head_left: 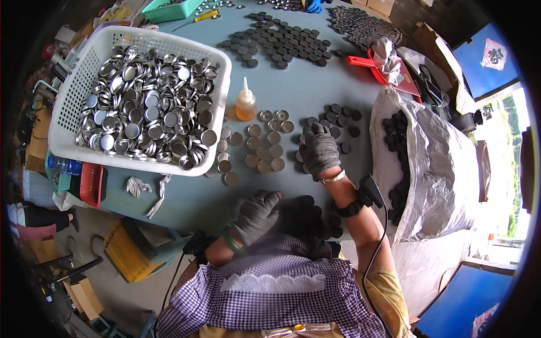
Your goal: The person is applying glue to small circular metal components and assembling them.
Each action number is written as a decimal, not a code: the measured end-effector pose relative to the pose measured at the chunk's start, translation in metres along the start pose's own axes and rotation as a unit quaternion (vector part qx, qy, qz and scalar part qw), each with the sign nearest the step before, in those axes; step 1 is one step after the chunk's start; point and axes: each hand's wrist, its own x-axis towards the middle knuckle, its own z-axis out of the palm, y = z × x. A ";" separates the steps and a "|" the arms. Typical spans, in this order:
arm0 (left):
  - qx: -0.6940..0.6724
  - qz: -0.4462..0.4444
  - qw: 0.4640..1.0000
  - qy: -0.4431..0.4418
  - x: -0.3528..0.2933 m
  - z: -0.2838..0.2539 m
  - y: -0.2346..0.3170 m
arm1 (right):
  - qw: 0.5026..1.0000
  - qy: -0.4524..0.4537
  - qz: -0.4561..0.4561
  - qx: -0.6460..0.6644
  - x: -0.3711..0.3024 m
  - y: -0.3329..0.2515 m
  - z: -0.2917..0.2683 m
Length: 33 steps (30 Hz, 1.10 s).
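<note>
Both my hands wear grey gloves. My right hand [320,151] reaches over a loose group of black discs [341,120] right of the table's middle. Its fingers are curled down, and whatever lies under them is hidden. My left hand [256,217] is near the table's front edge, beside a dark pile of black discs [304,217]. Its fingers are bent together toward the right; I cannot make out anything in them. Between the hands and the basket lie several round silver metal caps [264,152], some showing their hollow side. A squeeze bottle [245,102] of amber liquid stands upright behind them.
A white basket [224,84] heaped with metal caps fills the left. Black discs [282,42] are spread at the back. On the right are a red dustpan [360,61] and a silvery sack [434,169] holding black discs. Crumpled cloth [138,186] lies front left.
</note>
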 end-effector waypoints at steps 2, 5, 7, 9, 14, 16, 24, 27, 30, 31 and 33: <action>-0.003 0.023 0.999 -0.029 -0.003 0.005 -0.001 | 0.985 0.143 -0.049 0.077 -0.021 -0.007 -0.013; 0.001 0.068 0.996 -0.062 0.000 0.013 -0.003 | 0.955 0.216 -0.132 0.152 -0.054 -0.028 -0.049; 0.011 0.097 0.993 -0.071 0.003 0.017 0.000 | 0.954 0.199 -0.126 0.186 -0.075 -0.033 -0.069; 0.030 0.101 0.990 -0.096 0.006 0.019 0.003 | 0.951 0.182 -0.121 0.221 -0.091 -0.033 -0.074; 0.024 0.120 0.990 -0.066 0.008 0.018 0.006 | 0.935 0.085 0.014 0.343 -0.114 -0.028 -0.063; 0.024 0.110 0.993 -0.045 0.007 0.018 0.006 | 0.916 0.035 0.084 0.391 -0.120 -0.022 -0.052; -0.342 -0.013 0.931 0.124 0.001 0.010 0.013 | 0.729 -0.092 0.082 0.674 -0.132 -0.019 -0.016; -0.206 0.048 0.965 0.154 0.004 0.005 0.011 | 0.704 -0.093 0.077 0.700 -0.129 -0.024 -0.013; -0.229 0.032 0.960 0.155 0.004 0.001 0.011 | 0.704 -0.170 0.128 0.678 -0.127 -0.021 -0.017; -0.229 0.032 0.960 0.156 0.005 0.001 0.009 | 0.704 -0.170 0.128 0.677 -0.125 -0.021 -0.020; -0.223 0.024 0.960 0.165 0.006 0.002 0.006 | 0.726 -0.209 0.183 0.629 -0.119 -0.021 -0.028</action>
